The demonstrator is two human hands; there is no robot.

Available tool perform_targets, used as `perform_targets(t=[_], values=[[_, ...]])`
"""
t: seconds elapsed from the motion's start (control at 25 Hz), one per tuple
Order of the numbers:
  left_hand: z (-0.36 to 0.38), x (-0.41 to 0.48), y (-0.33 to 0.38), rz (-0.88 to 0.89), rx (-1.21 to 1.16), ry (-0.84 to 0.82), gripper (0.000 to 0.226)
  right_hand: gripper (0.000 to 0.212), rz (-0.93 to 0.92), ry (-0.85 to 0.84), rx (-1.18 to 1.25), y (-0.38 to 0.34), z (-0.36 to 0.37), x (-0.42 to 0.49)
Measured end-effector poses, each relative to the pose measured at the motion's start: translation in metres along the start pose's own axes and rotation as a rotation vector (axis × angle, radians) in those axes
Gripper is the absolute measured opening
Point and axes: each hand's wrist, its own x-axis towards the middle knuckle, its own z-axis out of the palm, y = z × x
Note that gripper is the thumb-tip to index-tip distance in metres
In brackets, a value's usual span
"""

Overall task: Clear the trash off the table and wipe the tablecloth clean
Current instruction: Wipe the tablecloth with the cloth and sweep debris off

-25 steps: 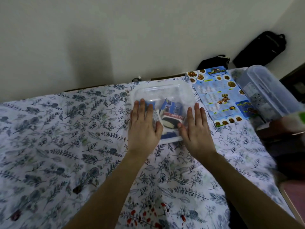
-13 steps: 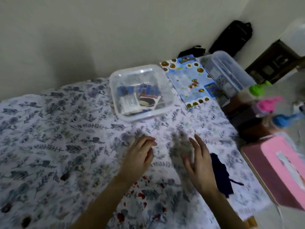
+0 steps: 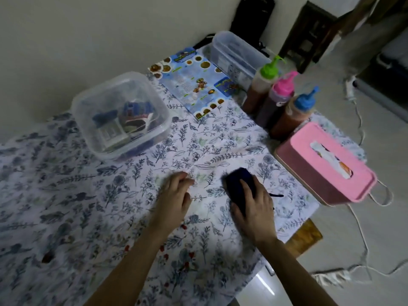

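Note:
A floral tablecloth (image 3: 70, 195) covers the table. On it stands a clear plastic tub (image 3: 120, 114) with wrappers and packets inside. My right hand (image 3: 254, 206) lies on a dark blue cloth (image 3: 237, 184) near the right side of the table, fingers curled over it. My left hand (image 3: 175, 195) rests on the tablecloth just left of the cloth, fingers loosely curled, holding nothing. A small dark spot (image 3: 47, 258) shows on the tablecloth at the near left.
A pink tissue box (image 3: 324, 164) sits at the right edge. Behind it stand three sauce bottles (image 3: 276, 100) with green, pink and blue caps. A blue menu leaflet (image 3: 194, 82) and a long clear container (image 3: 234, 54) lie at the far right. White cables (image 3: 362, 228) trail on the floor.
Both hands left the tub and pulled back toward me. My right hand moved onto the dark blue cloth. The view swung right, bringing the bottles and tissue box into sight.

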Motion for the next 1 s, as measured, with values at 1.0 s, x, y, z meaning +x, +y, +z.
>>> perform_targets(t=[1.0], values=[[-0.136, -0.468, -0.176, -0.905, -0.143, 0.589, 0.021, 0.053, -0.668, -0.21, 0.185, -0.38, 0.125, -0.078]])
